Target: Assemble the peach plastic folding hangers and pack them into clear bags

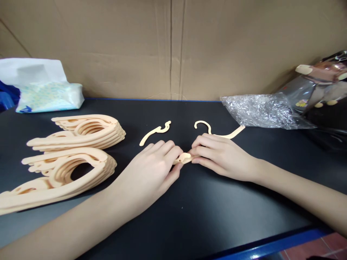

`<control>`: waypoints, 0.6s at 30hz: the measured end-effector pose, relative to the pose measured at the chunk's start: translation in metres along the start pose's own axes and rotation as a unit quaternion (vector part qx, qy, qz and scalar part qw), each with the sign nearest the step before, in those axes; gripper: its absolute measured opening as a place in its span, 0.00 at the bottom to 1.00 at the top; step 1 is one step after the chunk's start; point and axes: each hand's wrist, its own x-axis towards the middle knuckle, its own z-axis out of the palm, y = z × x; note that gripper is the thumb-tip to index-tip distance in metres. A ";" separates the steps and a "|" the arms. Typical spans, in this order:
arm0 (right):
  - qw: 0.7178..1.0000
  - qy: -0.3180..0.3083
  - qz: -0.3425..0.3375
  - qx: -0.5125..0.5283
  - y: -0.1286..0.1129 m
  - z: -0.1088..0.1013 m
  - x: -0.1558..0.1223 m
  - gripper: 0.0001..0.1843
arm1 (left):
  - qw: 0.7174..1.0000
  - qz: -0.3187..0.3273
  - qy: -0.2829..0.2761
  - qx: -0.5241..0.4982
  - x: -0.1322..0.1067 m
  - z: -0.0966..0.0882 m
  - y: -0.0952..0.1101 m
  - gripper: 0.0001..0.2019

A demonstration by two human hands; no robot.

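Observation:
Between my two hands is a cream plastic hanger piece [184, 157], held low over the black table. Fingers and thumb of my left hand [154, 166] pinch its left end. My right hand [219, 155] has its fingertips closed on the right end. Most of the piece is hidden by the fingers. Just beyond my left hand lies a loose curved hanger arm [154, 133] with a small hole near its tip. A hanger hook [207, 125] with an arm lies behind my right hand, partly covered by it.
Two stacks of folded cream hangers, a rear stack [108, 134] and a front stack [100, 171], lie at the left. A tissue pack [51, 95] stands behind them. Crumpled clear plastic [260, 110] lies back right, near a toy-like figure [322, 83]. Cardboard [121, 50] borders the table's back.

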 end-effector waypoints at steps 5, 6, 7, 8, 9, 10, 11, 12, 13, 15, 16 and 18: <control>1.000 0.001 0.000 0.005 0.000 -0.002 -0.001 0.13 | 0.999 -0.050 -0.005 -0.017 0.000 -0.005 -0.002 0.07; 1.000 0.002 0.003 0.009 0.000 -0.002 0.000 0.13 | 0.998 -0.058 -0.008 -0.027 -0.001 -0.006 -0.002 0.07; 1.000 0.004 0.007 0.013 0.000 -0.002 0.000 0.12 | 0.997 -0.060 -0.008 -0.038 -0.002 -0.007 -0.002 0.07; 1.000 0.006 0.011 0.017 0.000 -0.001 0.000 0.12 | 0.997 -0.058 -0.007 -0.048 -0.003 -0.007 -0.002 0.07; 1.000 0.007 0.013 0.020 0.000 -0.001 0.000 0.12 | 0.997 -0.051 -0.004 -0.056 -0.003 -0.006 -0.002 0.07; 1.000 0.008 0.014 0.022 0.000 -0.001 0.000 0.12 | 0.997 -0.045 0.001 -0.061 -0.004 -0.006 -0.001 0.07; 1.000 0.009 0.014 0.025 0.001 -0.001 0.000 0.11 | 0.997 -0.040 0.004 -0.062 -0.005 -0.005 0.000 0.07; 0.999 0.010 0.012 0.029 0.001 -0.001 -0.001 0.11 | 0.997 -0.041 0.004 -0.058 -0.005 -0.005 0.001 0.08; 0.999 0.011 0.009 0.033 0.000 -0.001 -0.001 0.11 | 0.998 -0.046 -0.001 -0.048 -0.005 -0.004 0.002 0.09; 0.999 0.016 0.004 0.039 0.000 -0.001 -0.002 0.11 | 0.998 -0.060 -0.012 -0.017 -0.004 -0.004 0.003 0.14; 0.999 0.017 0.003 0.042 -0.001 -0.001 -0.002 0.11 | 0.998 -0.065 -0.021 -0.002 -0.003 -0.004 0.004 0.16; 0.999 0.022 0.003 0.046 -0.002 -0.001 -0.002 0.10 | 0.997 -0.067 -0.042 0.018 -0.002 -0.005 0.004 0.16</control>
